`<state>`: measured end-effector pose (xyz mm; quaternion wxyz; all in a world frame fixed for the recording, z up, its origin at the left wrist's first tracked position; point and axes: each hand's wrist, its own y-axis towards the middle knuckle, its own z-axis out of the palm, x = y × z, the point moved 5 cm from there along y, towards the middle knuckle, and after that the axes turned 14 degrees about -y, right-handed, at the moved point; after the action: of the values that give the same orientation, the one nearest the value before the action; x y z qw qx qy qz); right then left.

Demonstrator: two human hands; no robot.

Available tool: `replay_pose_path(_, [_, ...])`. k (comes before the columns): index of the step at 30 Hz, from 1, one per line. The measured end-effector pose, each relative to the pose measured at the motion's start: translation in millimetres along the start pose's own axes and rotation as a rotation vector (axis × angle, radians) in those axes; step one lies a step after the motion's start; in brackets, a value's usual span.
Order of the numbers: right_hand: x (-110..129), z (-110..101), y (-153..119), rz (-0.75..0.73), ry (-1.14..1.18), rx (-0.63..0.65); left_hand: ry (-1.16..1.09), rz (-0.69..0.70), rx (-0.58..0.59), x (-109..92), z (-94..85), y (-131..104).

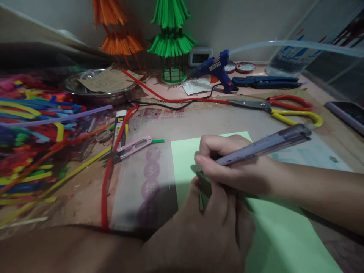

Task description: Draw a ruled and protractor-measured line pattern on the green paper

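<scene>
On my feed the right hand (244, 176) pinches the pen (258, 147), its long axis slanting down-left, seemingly toward the spread left hand (207, 231) on green paper (183, 163).

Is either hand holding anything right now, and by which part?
The right hand holds the pen by the lower part of its barrel. The left hand lies over the green paper; whether it grips anything cannot be told.

At the back, a blue glue gun (216, 68) beside a green tiered model (171, 44) — nearer, red-and-yellow-handled scissors (267, 105); at left, heaped coloured pipe cleaners (31, 138).
</scene>
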<state>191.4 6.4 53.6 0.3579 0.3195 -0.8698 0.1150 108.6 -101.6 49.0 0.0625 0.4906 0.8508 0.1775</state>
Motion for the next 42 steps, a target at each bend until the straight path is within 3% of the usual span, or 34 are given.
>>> replay_pose_path(4, [1.2,0.5,-0.2,0.005,0.021,-0.007,0.001,0.000,0.002,-0.1,-0.6,0.5])
replay_pose_path(9, [-6.6,-20.2,-5.1,0.172,0.125,-0.102,-0.048,0.003,-0.024,-0.1,1.7,-0.8])
replay_pose_path(14, [-16.7,-36.8,-19.1,0.141,0.086,-0.101,-0.034,0.013,-0.047,0.1,4.4,-4.0])
replay_pose_path(19, [-26.3,-32.3,-30.3,0.161,0.124,-0.120,-0.033,0.011,0.014,0.5,4.7,-7.4])
replay_pose_path(23, [-23.1,-29.1,-30.7,0.084,0.044,-0.126,-0.046,0.006,0.052,0.1,4.2,-9.8])
replay_pose_path(32, [-19.0,-29.0,-27.6,0.068,-0.055,-0.085,-0.061,0.009,0.119,-0.6,5.7,-10.2])
replay_pose_path(42, [-19.3,-29.0,-25.8,0.075,-0.074,-0.071,-0.065,0.007,0.128,-1.5,4.5,-10.2])
